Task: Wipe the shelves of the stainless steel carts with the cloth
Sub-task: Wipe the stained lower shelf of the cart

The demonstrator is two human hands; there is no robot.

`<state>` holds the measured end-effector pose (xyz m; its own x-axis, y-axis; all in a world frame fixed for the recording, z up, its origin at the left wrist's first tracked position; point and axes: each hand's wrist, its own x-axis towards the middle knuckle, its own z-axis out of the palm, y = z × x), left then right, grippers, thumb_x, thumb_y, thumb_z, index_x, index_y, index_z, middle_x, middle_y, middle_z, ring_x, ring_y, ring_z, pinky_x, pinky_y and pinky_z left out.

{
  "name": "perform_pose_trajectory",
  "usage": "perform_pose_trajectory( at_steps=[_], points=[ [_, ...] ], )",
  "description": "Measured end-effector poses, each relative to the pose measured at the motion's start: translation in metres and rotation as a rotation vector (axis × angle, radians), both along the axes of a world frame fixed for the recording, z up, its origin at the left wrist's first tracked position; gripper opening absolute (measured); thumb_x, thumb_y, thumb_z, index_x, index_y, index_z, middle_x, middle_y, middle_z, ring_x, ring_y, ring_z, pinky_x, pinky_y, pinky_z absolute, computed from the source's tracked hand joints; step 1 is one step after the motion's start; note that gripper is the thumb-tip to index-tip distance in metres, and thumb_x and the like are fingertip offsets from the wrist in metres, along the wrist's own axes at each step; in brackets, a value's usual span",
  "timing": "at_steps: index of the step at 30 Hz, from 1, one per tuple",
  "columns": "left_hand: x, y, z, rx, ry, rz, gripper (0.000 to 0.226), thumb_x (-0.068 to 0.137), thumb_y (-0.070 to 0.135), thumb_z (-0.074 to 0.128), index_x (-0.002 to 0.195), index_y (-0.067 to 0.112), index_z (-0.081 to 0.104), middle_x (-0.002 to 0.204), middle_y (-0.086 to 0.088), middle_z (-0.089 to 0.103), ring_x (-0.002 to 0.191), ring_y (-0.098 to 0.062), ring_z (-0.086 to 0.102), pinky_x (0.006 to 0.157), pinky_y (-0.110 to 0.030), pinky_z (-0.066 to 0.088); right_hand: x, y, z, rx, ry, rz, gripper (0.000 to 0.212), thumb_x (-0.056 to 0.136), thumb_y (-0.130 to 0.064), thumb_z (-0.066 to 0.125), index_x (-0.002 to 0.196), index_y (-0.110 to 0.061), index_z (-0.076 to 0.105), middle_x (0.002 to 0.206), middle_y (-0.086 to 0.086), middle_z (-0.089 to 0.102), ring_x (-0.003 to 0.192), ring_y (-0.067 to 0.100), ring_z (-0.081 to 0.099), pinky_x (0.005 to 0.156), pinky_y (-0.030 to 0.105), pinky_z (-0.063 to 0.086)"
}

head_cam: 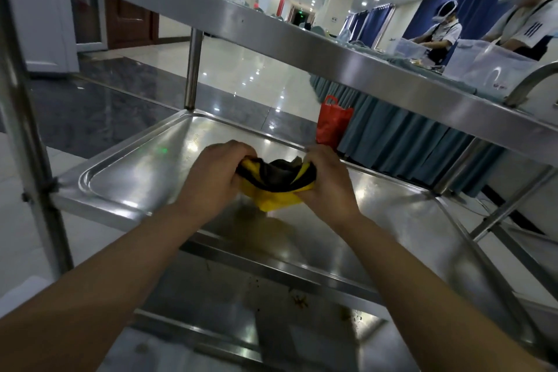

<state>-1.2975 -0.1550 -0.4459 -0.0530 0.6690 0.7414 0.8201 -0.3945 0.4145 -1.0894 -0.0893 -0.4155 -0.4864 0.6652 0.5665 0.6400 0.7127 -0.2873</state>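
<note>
The stainless steel cart (332,66) fills the scene, a rigid frame of shiny posts and rimmed trays that will not flex under a firm rub. Its middle shelf (126,172) is a shallow pan with a raised lip and rounded corners; the metal looks smooth and slick, so I judge a cloth will glide easily over it and crumbs will tend to gather along the lip. The lower shelf (241,305) beneath carries brownish specks and smears and looks the dirtier of the two. Past the cart, a red bag (333,122) sits on the floor beside a skirted counter (407,142) where two people work

Held just above the middle shelf, between both hands, is the cloth (276,183), yellow with a dark, soiled-looking side, bunched and folded. It appears light, soft and limp, with no shape of its own, so it is best gathered into a pad and held across its bulk rather than by a corner. The left hand (211,177) grips its left end with curled fingers; the right hand (327,178) clutches the right end the same way
</note>
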Motion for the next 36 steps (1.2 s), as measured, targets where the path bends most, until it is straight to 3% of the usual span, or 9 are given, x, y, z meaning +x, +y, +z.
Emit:
perform_pose_trajectory(
  at_steps=[6, 9, 13, 17, 19, 23, 28, 31, 36],
  points=[
    [-0.011, -0.008, -0.030, -0.562, 0.278, -0.138, 0.029, 0.080, -0.001, 0.055, 0.094, 0.025, 0.060, 0.082, 0.017, 0.049, 0.069, -0.008, 0.047, 0.056, -0.015, 0.030, 0.039, -0.034, -0.048, -0.346, -0.150, 0.130, 0.037, 0.078, -0.034, 0.077, 0.098, -0.021, 0.048, 0.121, -0.008, 0.060, 0.096, 0.011, 0.060, 0.080, 0.039, 0.051],
    [-0.012, -0.006, -0.029, -0.554, 0.159, -0.142, 0.030, 0.081, -0.001, 0.055, 0.079, 0.029, 0.059, 0.070, 0.016, 0.055, 0.064, -0.007, 0.052, 0.061, -0.020, 0.039, 0.057, -0.045, -0.056, -0.468, -0.118, 0.163, 0.046, 0.077, -0.049, 0.074, 0.106, -0.029, 0.044, 0.132, -0.019, 0.053, 0.111, 0.002, 0.056, 0.088, 0.034, 0.051],
    [-0.003, 0.000, -0.033, -0.487, 0.138, -0.112, 0.006, 0.092, 0.026, 0.056, 0.096, 0.028, 0.060, 0.088, 0.007, 0.056, 0.081, -0.013, 0.054, 0.071, -0.030, 0.041, 0.063, -0.050, -0.057, -0.692, 0.132, 0.160, 0.038, 0.087, -0.059, 0.056, 0.120, -0.040, 0.053, 0.122, -0.023, 0.058, 0.117, -0.004, 0.052, 0.098, 0.025, 0.045],
    [0.009, 0.005, -0.036, -0.336, 0.246, -0.111, 0.034, 0.083, 0.053, 0.062, 0.103, 0.027, 0.057, 0.105, 0.008, 0.052, 0.099, -0.015, 0.048, 0.080, -0.029, 0.037, 0.046, -0.040, -0.053, -0.514, 0.077, 0.000, 0.022, 0.095, -0.036, 0.055, 0.116, -0.036, 0.064, 0.110, -0.014, 0.060, 0.104, 0.002, 0.055, 0.088, 0.019, 0.041],
    [0.012, 0.006, -0.037, -0.385, 0.295, -0.153, 0.057, 0.079, 0.063, 0.063, 0.125, 0.031, 0.054, 0.131, 0.006, 0.053, 0.122, -0.019, 0.045, 0.100, -0.035, 0.035, 0.037, -0.035, -0.049, -0.499, -0.040, -0.029, 0.034, 0.091, -0.032, 0.062, 0.124, -0.034, 0.060, 0.113, -0.008, 0.054, 0.106, 0.009, 0.053, 0.088, 0.017, 0.040],
    [0.011, 0.007, -0.043, -0.569, 0.510, -0.074, 0.089, 0.068, 0.088, 0.035, 0.143, 0.040, 0.035, 0.147, 0.011, 0.041, 0.136, -0.016, 0.032, 0.118, -0.046, 0.009, 0.031, -0.028, -0.046, -0.638, -0.249, -0.044, 0.064, 0.083, -0.031, 0.066, 0.142, -0.033, 0.042, 0.154, 0.000, 0.026, 0.140, 0.019, 0.027, 0.113, 0.033, 0.030],
    [0.008, 0.008, -0.042, -0.628, 0.528, -0.018, 0.105, 0.054, 0.098, 0.019, 0.141, 0.042, 0.034, 0.141, 0.011, 0.043, 0.131, -0.017, 0.034, 0.117, -0.046, 0.009, 0.029, -0.021, -0.057, -0.464, -0.159, -0.203, 0.036, 0.081, -0.043, 0.064, 0.114, -0.030, 0.057, 0.120, -0.005, 0.053, 0.113, 0.017, 0.048, 0.087, 0.029, 0.045],
    [0.008, 0.007, -0.044, -0.679, 0.497, -0.042, 0.107, 0.053, 0.097, 0.021, 0.144, 0.041, 0.030, 0.147, 0.011, 0.036, 0.136, -0.017, 0.029, 0.118, -0.048, 0.005, 0.026, -0.013, -0.059, -0.626, -0.004, -0.275, 0.037, 0.077, -0.052, 0.071, 0.096, -0.029, 0.048, 0.096, -0.008, 0.055, 0.089, 0.011, 0.054, 0.066, 0.025, 0.044],
    [0.004, 0.007, -0.048, -0.664, 0.505, -0.022, 0.103, 0.065, 0.094, 0.013, 0.150, 0.036, 0.017, 0.157, 0.011, 0.022, 0.144, -0.016, 0.019, 0.117, -0.052, 0.002, 0.017, -0.012, -0.065, -0.580, 0.045, -0.138, 0.053, 0.077, -0.032, 0.077, 0.119, -0.034, 0.045, 0.119, -0.002, 0.052, 0.100, 0.012, 0.053, 0.071, 0.014, 0.042]
  ],
)
